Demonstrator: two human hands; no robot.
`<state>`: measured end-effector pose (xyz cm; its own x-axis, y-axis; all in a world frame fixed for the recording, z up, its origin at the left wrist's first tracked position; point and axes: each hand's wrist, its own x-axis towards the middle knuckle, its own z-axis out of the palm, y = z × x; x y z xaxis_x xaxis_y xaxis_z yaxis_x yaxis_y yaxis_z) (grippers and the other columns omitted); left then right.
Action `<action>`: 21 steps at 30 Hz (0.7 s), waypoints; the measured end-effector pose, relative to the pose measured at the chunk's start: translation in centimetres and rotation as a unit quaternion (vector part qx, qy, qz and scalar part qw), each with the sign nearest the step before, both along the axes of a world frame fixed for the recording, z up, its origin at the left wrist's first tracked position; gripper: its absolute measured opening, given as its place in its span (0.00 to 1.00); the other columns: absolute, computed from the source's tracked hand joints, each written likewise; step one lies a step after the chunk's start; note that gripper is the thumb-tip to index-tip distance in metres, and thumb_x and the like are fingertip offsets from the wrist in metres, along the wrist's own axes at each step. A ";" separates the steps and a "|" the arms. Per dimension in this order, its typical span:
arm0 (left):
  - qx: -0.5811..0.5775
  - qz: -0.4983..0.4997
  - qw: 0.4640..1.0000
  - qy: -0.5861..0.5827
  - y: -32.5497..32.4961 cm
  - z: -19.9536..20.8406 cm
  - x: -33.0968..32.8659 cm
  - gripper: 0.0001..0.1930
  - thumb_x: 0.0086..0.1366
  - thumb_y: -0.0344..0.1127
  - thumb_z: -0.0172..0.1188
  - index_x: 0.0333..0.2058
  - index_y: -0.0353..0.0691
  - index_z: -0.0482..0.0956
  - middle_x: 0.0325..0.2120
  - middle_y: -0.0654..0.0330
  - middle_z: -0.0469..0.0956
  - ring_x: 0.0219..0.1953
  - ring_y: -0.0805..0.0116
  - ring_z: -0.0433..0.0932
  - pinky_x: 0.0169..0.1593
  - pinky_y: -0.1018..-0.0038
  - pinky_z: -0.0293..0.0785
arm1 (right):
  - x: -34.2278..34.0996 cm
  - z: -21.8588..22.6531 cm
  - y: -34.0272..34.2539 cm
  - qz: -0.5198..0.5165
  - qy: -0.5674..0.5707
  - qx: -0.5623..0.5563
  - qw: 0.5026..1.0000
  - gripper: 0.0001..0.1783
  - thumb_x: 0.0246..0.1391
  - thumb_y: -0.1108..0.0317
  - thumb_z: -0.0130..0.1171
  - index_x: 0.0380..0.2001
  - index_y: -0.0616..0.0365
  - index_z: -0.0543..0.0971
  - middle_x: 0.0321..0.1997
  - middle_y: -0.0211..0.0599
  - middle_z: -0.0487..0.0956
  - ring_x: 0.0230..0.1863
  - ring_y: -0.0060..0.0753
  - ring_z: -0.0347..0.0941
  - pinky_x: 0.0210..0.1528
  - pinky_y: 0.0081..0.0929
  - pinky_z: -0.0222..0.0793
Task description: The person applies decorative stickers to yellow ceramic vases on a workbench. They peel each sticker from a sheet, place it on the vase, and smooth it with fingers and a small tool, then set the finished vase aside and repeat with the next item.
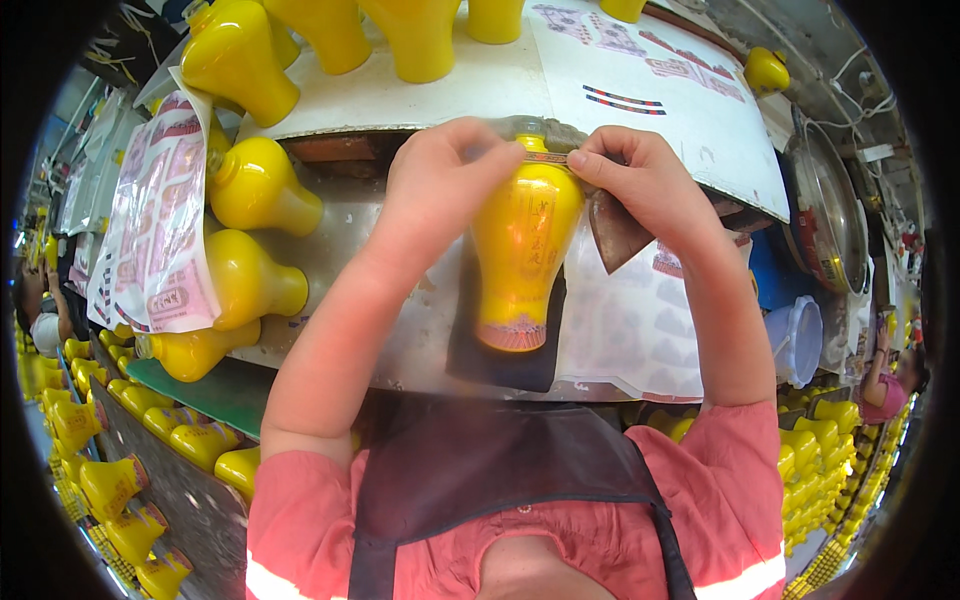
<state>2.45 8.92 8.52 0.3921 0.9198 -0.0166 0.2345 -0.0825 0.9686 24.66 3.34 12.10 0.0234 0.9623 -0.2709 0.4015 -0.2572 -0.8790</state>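
Note:
A glossy yellow bottle (520, 250) lies on a dark cloth (500, 372) in front of me, its neck away from me. It bears vertical lettering and a patterned band near its base. Across the neck runs a narrow dark patterned decal strip (546, 157). My left hand (440, 180) pinches at the strip's left end, slightly blurred. At the right end, the thumb and finger of my right hand (645, 180) are closed on it. A brown triangular scraper blade (617, 235) sticks out below my right hand, seemingly held in the palm; its grip is hidden.
Several yellow bottles (262, 185) lie to the left beside a hanging decal sheet (165, 230). More stand on the white board (440, 105) at the back, where two loose strips (622, 101) lie. At right are another decal sheet (630, 350) and a pale bucket (797, 340).

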 end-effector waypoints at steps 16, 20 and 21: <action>-0.134 -0.028 0.970 -0.200 -2.1 1.0 -0.8 0.06 0.63 0.31 0.70 0.32 0.37 0.81 0.42 0.58 0.83 0.37 0.76 0.79 0.49 0.79 0.74 | -2.5 0.5 -4.0 -0.091 0.066 0.108 0.988 0.09 0.56 0.67 0.68 0.27 0.57 0.79 0.23 0.22 0.77 0.24 0.11 0.69 0.28 0.14 0.64; -0.113 -0.064 0.970 -0.204 -2.8 2.2 -1.6 0.05 0.61 0.27 0.71 0.32 0.37 0.82 0.43 0.58 0.84 0.39 0.74 0.81 0.50 0.77 0.76 | -3.2 1.9 -6.1 -0.092 0.076 0.105 0.987 0.09 0.52 0.68 0.66 0.24 0.62 0.79 0.22 0.23 0.78 0.24 0.11 0.71 0.27 0.17 0.66; -0.114 -0.068 0.970 -0.203 -3.0 2.3 -1.8 0.05 0.61 0.27 0.71 0.32 0.37 0.82 0.43 0.57 0.84 0.39 0.74 0.81 0.49 0.76 0.76 | -3.4 2.0 -6.4 -0.091 0.076 0.126 0.985 0.09 0.52 0.68 0.65 0.24 0.62 0.79 0.20 0.22 0.77 0.22 0.10 0.70 0.26 0.16 0.65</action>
